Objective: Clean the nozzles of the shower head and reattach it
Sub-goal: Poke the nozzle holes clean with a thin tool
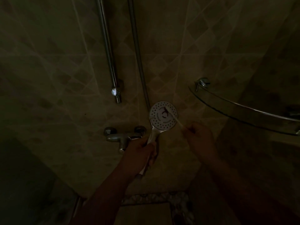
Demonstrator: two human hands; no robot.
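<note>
The white round shower head [158, 120] faces me in the dim shower, its face dotted with small nozzles. My left hand [141, 151] is wrapped around its handle from below. My right hand [198, 133] pinches a thin pale brush [176, 119] whose dark tip rests on the upper middle of the nozzle face. The hose [138, 51] runs up the wall behind the head.
A chrome slide rail [108, 51] hangs on the tiled wall, ending in a bracket [116, 93]. The mixer tap [123, 137] sits just left of my left hand. A curved glass corner shelf [240, 109] juts out at the right.
</note>
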